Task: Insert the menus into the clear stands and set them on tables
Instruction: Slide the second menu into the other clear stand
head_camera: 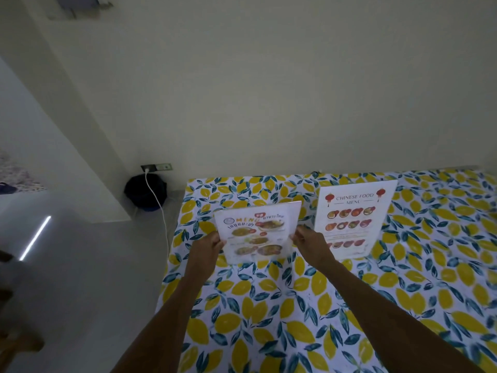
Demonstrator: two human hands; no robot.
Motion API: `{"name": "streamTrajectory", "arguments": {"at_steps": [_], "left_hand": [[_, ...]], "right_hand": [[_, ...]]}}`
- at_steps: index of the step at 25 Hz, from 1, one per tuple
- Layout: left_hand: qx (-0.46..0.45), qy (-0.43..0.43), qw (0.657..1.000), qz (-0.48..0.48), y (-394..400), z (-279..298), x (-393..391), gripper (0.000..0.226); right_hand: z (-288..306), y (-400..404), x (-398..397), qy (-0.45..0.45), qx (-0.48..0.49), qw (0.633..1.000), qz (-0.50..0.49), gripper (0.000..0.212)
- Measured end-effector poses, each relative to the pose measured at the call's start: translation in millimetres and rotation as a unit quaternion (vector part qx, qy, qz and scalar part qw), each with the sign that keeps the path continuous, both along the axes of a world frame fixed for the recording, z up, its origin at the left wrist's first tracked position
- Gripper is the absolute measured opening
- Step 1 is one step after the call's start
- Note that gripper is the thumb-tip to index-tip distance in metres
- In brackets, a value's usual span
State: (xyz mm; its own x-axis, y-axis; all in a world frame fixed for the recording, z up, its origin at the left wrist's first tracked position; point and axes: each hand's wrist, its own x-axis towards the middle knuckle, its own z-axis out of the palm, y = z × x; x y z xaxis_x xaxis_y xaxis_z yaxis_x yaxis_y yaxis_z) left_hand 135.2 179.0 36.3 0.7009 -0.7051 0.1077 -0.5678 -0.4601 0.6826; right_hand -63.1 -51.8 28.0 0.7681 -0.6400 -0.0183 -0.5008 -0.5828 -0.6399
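Observation:
A clear stand with a Thai food menu [256,232] inside it is upright over the table's left part, its base near the cloth. My left hand [208,244] grips its left edge and my right hand [309,242] grips its right edge. To the right, a second clear stand holding the Chinese food menu [352,219] stands upright on the table, apart from my hands.
The table [269,305] wears a cloth with yellow lemons and blue leaves and stands against a pale wall. Left of it, on the grey floor, a dark bag [145,192] sits below a wall socket with a white cable [158,208] hanging from it.

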Motion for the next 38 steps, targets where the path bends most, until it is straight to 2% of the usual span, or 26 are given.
{"name": "streamTrajectory", "arguments": {"at_steps": [11,15,21,38], "left_hand": [[0.024,0.031,0.999,0.03,-27,-12,33,0.019],[0.024,0.016,0.999,0.016,-27,-13,30,0.019],[0.035,0.043,0.998,0.008,-30,-15,15,0.02],[0.05,0.007,0.998,0.039,-37,-13,-2,0.022]], "right_hand": [[-12,-18,36,0.017,-0.04,0.999,-0.03,0.028],[-13,-17,28,0.01,-0.041,0.999,-0.027,0.027],[-16,-20,7,0.001,-0.027,0.999,-0.043,0.027],[-22,-20,2,0.025,-0.059,0.994,-0.083,0.028]]}}
